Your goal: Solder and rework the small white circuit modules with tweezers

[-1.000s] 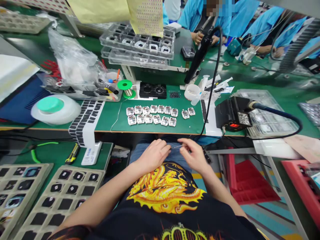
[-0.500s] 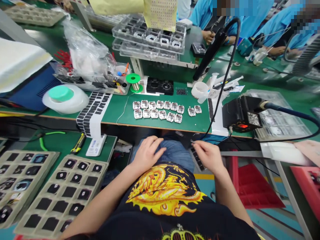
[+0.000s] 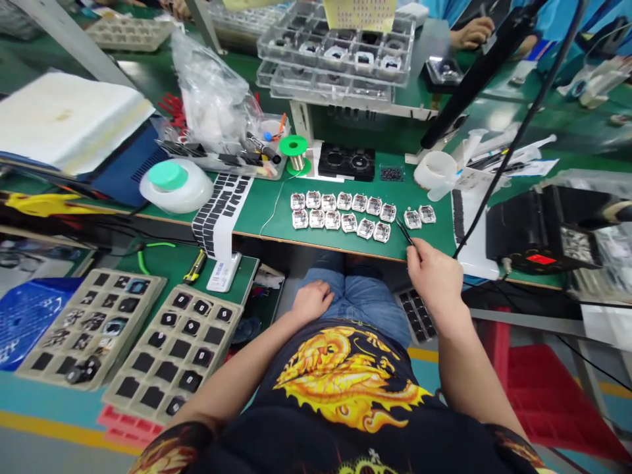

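In the head view my right hand (image 3: 435,275) is over the bench's front edge, its fingers closed around dark tweezers (image 3: 403,231). The tips point up and left, between two groups of small silver-white watch-like cases. Two rows of these cases (image 3: 348,222) lie to the left of the tips, and a pair of similar cases (image 3: 419,216) is just to the right. My left hand (image 3: 312,301) rests on my thigh below the bench, holding nothing, with its fingers loosely laid down.
Behind the cases are a green solder spool (image 3: 295,155), a black fixture (image 3: 346,162) and a small tray of screws (image 3: 392,173). A black cable (image 3: 526,125) hangs near my right hand, left of a soldering station (image 3: 538,237). Compartment trays (image 3: 180,352) stand at lower left.
My right hand has moved from above my lap up to the bench, bringing the tweezers beside the cases. My left hand has settled lower on my thigh. The view has shifted left.
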{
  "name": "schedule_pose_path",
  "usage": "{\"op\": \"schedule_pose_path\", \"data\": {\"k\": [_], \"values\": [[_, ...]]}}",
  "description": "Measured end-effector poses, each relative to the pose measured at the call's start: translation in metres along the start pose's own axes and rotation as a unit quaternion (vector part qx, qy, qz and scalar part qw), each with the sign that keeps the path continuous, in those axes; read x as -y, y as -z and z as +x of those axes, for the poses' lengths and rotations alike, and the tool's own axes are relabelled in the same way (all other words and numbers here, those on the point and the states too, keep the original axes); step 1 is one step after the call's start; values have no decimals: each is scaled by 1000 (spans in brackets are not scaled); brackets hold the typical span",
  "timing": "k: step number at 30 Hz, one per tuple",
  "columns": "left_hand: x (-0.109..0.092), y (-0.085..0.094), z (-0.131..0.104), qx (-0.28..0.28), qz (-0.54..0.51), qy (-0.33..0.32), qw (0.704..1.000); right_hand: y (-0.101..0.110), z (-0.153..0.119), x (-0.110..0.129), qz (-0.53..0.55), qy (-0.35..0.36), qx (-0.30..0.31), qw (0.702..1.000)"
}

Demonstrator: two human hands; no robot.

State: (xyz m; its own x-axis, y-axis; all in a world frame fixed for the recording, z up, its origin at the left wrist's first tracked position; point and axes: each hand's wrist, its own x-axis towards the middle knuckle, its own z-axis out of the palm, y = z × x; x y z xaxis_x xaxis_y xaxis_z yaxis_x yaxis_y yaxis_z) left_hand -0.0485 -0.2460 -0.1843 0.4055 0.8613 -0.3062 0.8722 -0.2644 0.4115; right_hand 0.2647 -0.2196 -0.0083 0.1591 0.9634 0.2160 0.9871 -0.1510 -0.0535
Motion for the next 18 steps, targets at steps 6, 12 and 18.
{"op": "schedule_pose_path", "data": {"k": [6,12,18], "values": [[-11,-11,60,76,49,-50,995,-13,37,2,-5,-4,-19,1000],[-16,-25,86,135,84,-60,985,-41,40,-12,120,-27,-142,982],[-9,-31,102,151,69,-42,985,-65,50,-38,156,-51,-187,969]]}}
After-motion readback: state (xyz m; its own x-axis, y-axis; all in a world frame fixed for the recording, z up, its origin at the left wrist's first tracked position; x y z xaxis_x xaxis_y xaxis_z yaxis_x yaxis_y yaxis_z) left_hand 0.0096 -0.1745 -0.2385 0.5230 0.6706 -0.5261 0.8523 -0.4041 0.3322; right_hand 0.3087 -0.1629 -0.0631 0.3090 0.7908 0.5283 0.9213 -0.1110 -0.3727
